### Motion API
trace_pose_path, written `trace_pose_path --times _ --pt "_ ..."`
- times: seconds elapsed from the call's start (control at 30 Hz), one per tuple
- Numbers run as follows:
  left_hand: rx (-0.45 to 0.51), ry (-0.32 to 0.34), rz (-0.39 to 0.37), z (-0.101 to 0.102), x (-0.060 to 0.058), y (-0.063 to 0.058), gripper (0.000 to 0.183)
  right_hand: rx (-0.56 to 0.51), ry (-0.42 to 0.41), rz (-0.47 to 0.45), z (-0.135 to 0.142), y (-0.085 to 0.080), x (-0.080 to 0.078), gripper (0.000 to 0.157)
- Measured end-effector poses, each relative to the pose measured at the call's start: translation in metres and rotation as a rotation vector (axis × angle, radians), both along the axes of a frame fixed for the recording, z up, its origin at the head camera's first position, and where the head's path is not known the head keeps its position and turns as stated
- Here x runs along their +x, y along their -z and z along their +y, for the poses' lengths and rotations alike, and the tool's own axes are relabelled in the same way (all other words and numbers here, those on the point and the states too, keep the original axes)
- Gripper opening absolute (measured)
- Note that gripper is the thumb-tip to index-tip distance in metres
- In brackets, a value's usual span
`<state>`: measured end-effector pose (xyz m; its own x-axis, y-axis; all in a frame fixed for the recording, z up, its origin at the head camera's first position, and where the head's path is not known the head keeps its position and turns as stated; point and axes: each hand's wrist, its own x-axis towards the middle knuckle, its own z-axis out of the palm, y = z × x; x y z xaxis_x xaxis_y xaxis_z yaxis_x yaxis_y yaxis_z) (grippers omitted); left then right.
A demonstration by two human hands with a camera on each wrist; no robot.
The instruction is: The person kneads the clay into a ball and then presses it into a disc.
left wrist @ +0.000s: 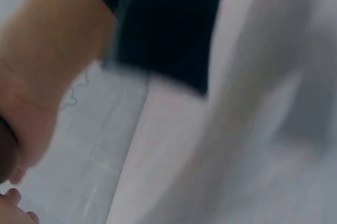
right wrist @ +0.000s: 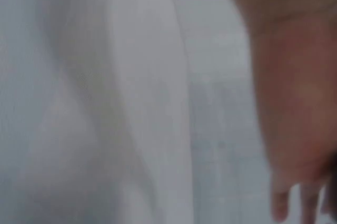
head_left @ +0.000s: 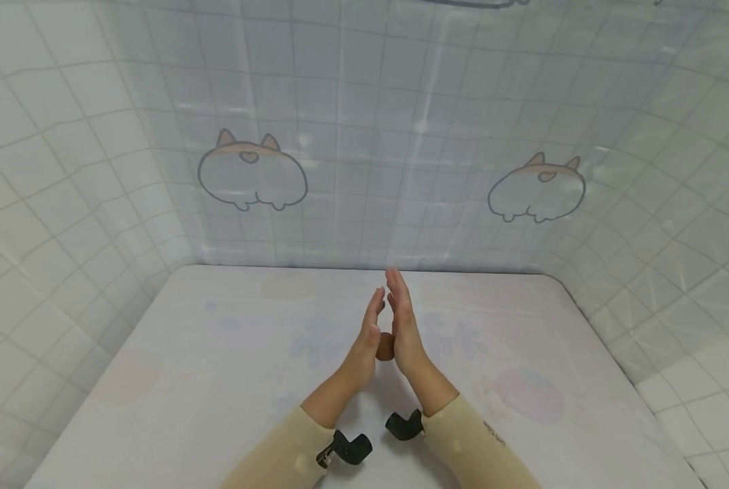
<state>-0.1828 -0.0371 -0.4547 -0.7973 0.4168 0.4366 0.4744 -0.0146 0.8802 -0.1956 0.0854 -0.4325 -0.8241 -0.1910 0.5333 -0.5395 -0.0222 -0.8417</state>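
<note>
Between the two palms is a small round brown thing (head_left: 385, 347), like a ball or lump. My left hand (head_left: 363, 350) touches its left side with fingers straight and pointing away from me. On the other side my right hand (head_left: 407, 336) presses its palm against it, fingers also extended. Both hands lean together over the table, fingertips close to each other. In the left wrist view the brown thing (left wrist: 7, 153) shows at the edge beside the left palm (left wrist: 31, 124). The blurred right palm (right wrist: 297, 98) fills the right side of its wrist view, most of the thing hidden.
A white table (head_left: 229, 380) with faint pastel prints lies under the hands. Behind it hangs a grid-patterned curtain (head_left: 364, 170) with dog drawings, and similar sheets close off both sides. Black wrist mounts (head_left: 353, 449) stick out from the cream sleeves (head_left: 471, 438).
</note>
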Motion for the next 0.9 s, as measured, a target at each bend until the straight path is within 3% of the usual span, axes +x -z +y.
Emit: trace_pose_path --times 0.1,0.3,0.67,0.9 --pt "0.032 0.01 0.024 0.0 0.001 -0.002 0.086 0.009 -0.02 -0.022 0.0 0.005 -0.003 0.078" --pt "0.077 -0.043 0.071 0.0 0.001 -0.007 0.086 0.037 -0.062 -0.064 -0.002 0.016 -0.004 0.075" --pt "0.112 -0.154 0.038 -0.004 -0.014 -0.015 0.097 0.048 -0.099 -0.052 -0.01 0.023 0.003 0.074" --pt "0.107 -0.17 0.008 -0.007 -0.023 -0.006 0.093 0.052 -0.113 -0.009 -0.013 0.016 0.008 0.081"
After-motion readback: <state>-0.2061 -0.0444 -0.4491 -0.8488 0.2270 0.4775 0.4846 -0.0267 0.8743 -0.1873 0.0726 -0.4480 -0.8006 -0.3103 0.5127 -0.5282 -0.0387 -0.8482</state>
